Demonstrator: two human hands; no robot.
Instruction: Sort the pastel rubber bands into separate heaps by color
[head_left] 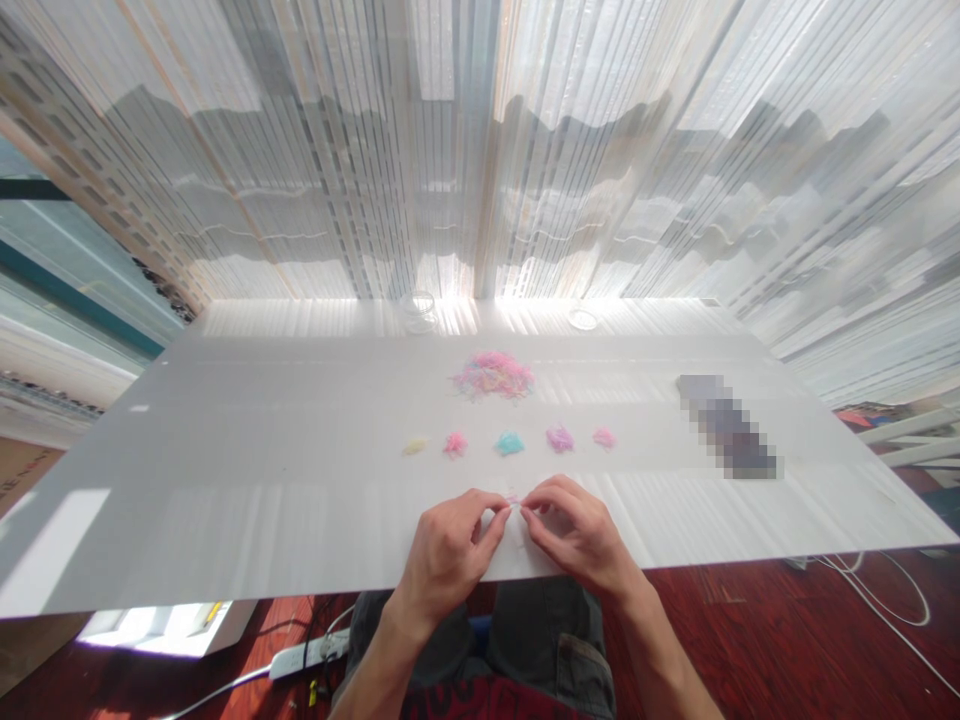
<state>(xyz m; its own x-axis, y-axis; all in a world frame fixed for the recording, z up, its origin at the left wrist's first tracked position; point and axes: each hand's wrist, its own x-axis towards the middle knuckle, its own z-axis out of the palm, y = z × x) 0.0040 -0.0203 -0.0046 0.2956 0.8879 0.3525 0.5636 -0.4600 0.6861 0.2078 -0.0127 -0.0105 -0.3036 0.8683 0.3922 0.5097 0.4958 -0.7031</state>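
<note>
My left hand (457, 540) and my right hand (574, 530) meet near the table's front edge, both with thumb and forefinger pinched. Between the fingertips shows a small pale pink-purple strand (513, 500), too tiny to make out its kind. Just beyond lies a row of little heaps of thin pieces: pale yellow (415, 446), bright pink (454, 444), turquoise (510, 443), purple (559, 438) and light pink (604, 437). Farther back is a larger mixed pile (493, 375) of similar thin pieces, mostly pink.
The white table (262, 480) stretches wide to both sides. A clear glass jar (421, 312) and a round clear lid or dish (583, 319) stand at its back edge, before the curtain (465, 180). A pixelated dark object (726, 425) lies to the right. A power strip (309, 655) rests below.
</note>
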